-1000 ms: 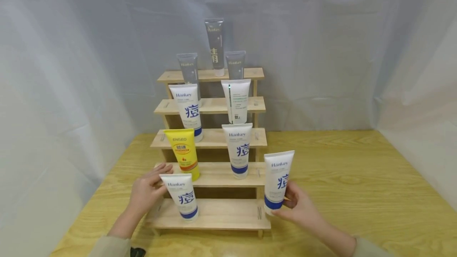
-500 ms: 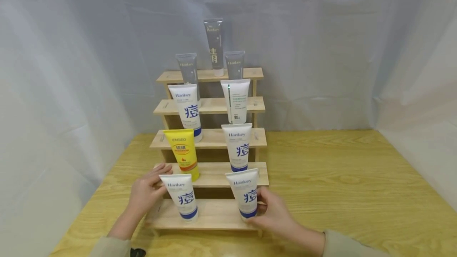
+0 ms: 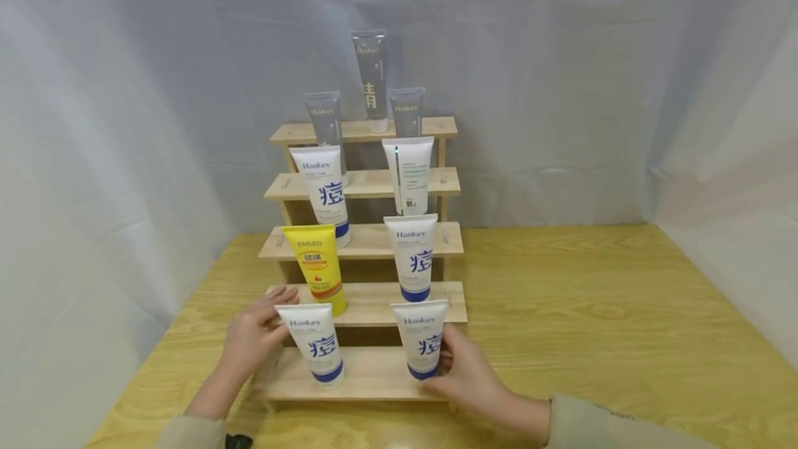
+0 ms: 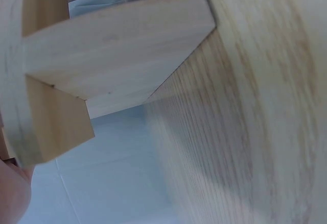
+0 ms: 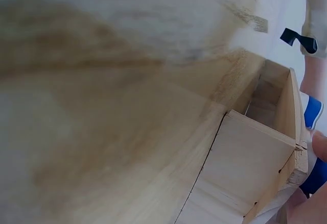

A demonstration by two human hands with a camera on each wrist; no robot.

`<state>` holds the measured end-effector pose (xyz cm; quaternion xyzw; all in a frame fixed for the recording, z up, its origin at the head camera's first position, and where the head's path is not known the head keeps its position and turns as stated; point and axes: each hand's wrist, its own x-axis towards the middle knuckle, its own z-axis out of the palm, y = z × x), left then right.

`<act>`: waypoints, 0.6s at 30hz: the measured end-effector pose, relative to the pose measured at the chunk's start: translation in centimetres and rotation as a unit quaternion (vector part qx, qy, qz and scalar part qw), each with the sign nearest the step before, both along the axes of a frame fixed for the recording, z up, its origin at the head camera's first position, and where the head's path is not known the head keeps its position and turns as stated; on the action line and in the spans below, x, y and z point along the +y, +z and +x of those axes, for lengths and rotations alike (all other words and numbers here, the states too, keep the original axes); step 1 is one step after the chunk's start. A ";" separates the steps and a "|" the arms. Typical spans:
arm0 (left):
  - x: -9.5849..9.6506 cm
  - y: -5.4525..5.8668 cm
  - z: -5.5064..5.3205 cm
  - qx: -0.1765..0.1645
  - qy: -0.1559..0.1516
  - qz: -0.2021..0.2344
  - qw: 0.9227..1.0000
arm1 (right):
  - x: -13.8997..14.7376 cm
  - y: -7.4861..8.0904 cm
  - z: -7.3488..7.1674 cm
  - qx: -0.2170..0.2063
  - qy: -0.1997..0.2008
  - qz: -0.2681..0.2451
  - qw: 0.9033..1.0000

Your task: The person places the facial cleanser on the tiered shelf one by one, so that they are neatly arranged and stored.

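In the head view my right hand [image 3: 467, 369] grips the lower part of a white tube [image 3: 420, 335] with a blue band. This tube stands cap down at the right of the lowest step of a wooden tiered stand [image 3: 374, 369]. At the stand's left end, my left hand [image 3: 252, 335] touches the second step with extended fingers. A matching white tube [image 3: 312, 341] on the lowest step partly hides its thumb side. Just behind that one is a yellow tube [image 3: 318, 265]. In the right wrist view, part of the right hand [image 5: 311, 206] shows beside the blue band.
Higher steps carry more white tubes [image 3: 321, 189] [image 3: 411, 251] and several grey tubes [image 3: 370, 75]. The stand sits on a wood-grain table [image 3: 592, 310], with pale sheeting [image 3: 548, 89] behind and at both sides. A small black object [image 3: 238, 441] lies by the left sleeve.
My right hand has carried the white tube leftward from beside the stand onto the right of the lowest step, still gripping it. The left hand has stayed at the stand's left end.
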<state>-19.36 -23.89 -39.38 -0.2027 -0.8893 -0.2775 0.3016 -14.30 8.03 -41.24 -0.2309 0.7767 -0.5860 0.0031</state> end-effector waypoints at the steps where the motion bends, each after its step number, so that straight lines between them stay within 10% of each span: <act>1: 0.0 0.0 -0.1 0.002 -0.002 0.002 1.000 | 0.0 0.0 0.0 0.002 -0.001 0.004 1.000; 12: -0.3 0.7 0.2 -0.043 -0.019 -0.025 0.999 | 2.3 0.4 0.3 0.012 0.010 0.051 0.999; 18: -2.2 1.3 1.5 -0.057 0.008 -0.030 0.998 | 7.0 1.8 0.8 0.103 -0.075 0.115 0.985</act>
